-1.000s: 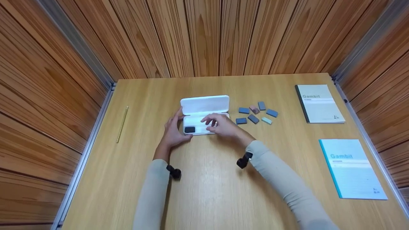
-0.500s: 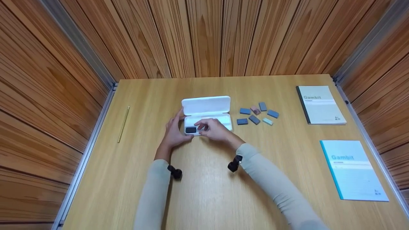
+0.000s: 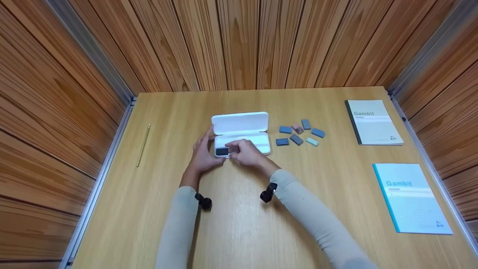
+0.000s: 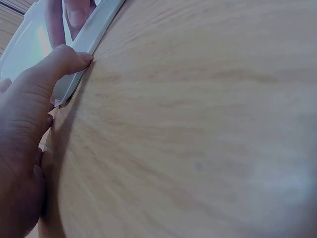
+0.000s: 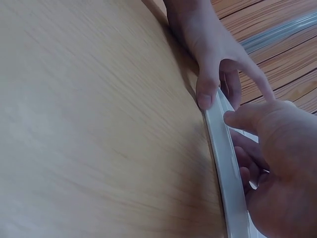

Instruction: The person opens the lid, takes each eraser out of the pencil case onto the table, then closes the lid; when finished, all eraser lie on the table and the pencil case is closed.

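An opened white hinged case (image 3: 241,124), like a pencil case, lies on the table in the head view. A small black block (image 3: 222,151) sits in its front left corner. My left hand (image 3: 204,156) grips the case's left end, the thumb on the front edge and the fingers behind. My right hand (image 3: 245,152) reaches into the tray just right of the black block, fingers bent down. Whether anything is between those fingers is hidden. In the right wrist view, the right thumb (image 5: 242,116) is over the case's front rim (image 5: 228,173).
Several small blue-grey blocks (image 3: 296,139), a brownish one (image 3: 297,128) and a pale green one (image 3: 312,141) lie right of the case. A gold pencil (image 3: 143,145) lies far left. Two notebooks, one black-spined (image 3: 375,127) and one blue-spined (image 3: 414,205), lie at right.
My right hand has moved left inside the case, from its middle to beside the black block, and its fingers have drawn closer together. The left hand keeps its grip in place.
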Available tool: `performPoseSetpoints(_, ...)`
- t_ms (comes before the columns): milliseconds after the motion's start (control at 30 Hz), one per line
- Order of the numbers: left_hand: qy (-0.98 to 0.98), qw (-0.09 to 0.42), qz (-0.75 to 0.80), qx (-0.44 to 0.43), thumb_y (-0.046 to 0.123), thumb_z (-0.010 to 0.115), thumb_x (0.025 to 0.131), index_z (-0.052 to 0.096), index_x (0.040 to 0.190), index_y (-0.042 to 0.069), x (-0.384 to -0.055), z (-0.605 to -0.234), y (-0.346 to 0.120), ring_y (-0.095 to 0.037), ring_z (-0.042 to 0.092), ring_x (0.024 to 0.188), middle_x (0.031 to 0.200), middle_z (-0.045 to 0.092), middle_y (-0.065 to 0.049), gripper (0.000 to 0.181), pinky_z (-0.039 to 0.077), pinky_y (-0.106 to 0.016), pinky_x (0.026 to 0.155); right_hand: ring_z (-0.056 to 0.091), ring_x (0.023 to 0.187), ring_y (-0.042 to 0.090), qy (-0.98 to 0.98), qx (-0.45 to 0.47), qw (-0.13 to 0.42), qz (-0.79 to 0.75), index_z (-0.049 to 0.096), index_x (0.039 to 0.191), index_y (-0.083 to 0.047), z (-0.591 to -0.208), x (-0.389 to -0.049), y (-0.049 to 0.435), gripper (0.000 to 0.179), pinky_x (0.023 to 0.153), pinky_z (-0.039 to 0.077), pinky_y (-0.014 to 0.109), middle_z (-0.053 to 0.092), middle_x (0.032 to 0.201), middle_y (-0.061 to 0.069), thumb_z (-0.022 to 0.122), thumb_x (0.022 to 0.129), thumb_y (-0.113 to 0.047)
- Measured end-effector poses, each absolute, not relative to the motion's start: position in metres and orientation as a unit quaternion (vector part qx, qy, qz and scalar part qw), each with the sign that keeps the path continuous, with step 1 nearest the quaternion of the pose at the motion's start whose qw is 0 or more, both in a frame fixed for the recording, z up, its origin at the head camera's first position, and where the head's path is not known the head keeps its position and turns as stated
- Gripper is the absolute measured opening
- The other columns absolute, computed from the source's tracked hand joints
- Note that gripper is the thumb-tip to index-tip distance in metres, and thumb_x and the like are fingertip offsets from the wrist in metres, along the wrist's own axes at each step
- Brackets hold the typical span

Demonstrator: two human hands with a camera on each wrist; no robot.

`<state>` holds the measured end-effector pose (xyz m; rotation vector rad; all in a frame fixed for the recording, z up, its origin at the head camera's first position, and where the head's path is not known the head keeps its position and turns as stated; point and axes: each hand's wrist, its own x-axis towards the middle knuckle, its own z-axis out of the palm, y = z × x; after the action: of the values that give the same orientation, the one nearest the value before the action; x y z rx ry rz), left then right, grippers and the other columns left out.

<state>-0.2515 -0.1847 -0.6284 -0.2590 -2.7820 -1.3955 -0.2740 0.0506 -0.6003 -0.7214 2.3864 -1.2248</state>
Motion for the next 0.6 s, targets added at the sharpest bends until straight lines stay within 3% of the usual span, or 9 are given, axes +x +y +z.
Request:
performPoseSetpoints(133,-0.891,0.003,-0.446,-0.082,0.032,0.099,0.081,0.019,0.182,0.027,-0.252,-0.628,-0.184,-0.038,0.044,0.16,0.163,0.063,-0.01,0.129,0.017,-0.065,0.137,0.074,0.112,0.025,0.843,-0.246,0.178,-0.445,0.07,0.152,-0.007,-0.604,-0.273,0.048,0.048,0.086,0.058,0.029,0.08,0.134,0.016,0.072,0.104,-0.01)
performPoseSetpoints(233,-0.89,-0.006,-0.448,-0.082,0.031,0.099,0.081,0.018,0.182,0.03,-0.252,-0.627,-0.185,-0.037,0.042,0.161,0.165,0.062,-0.008,0.129,0.016,-0.066,0.138,0.072,0.106,0.026,0.84,-0.232,0.182,-0.455,0.068,0.153,-0.004,-0.588,-0.266,0.046,0.05,0.079,0.055,0.026,0.078,0.134,0.02,0.071,0.103,-0.005)
performPoseSetpoints(433,-0.889,-0.02,-0.45,-0.084,0.029,0.098,0.082,0.015,0.182,0.032,-0.253,-0.626,-0.187,-0.038,0.038,0.164,0.167,0.058,-0.007,0.13,0.012,-0.068,0.139,0.07,0.097,0.017,0.835,-0.224,0.192,-0.464,0.071,0.149,-0.004,-0.591,-0.268,0.045,0.048,0.071,0.054,0.025,0.079,0.128,0.016,0.075,0.101,-0.007)
performPoseSetpoints(600,-0.89,-0.01,-0.445,-0.095,0.027,0.098,0.081,0.017,0.182,0.024,-0.253,-0.625,-0.187,-0.039,0.042,0.16,0.167,0.06,-0.011,0.129,0.016,-0.067,0.137,0.07,0.092,0.017,0.836,-0.23,0.19,-0.46,0.074,0.145,0.0,-0.592,-0.269,0.043,0.047,0.069,0.052,0.023,0.081,0.123,0.018,0.075,0.099,-0.005)
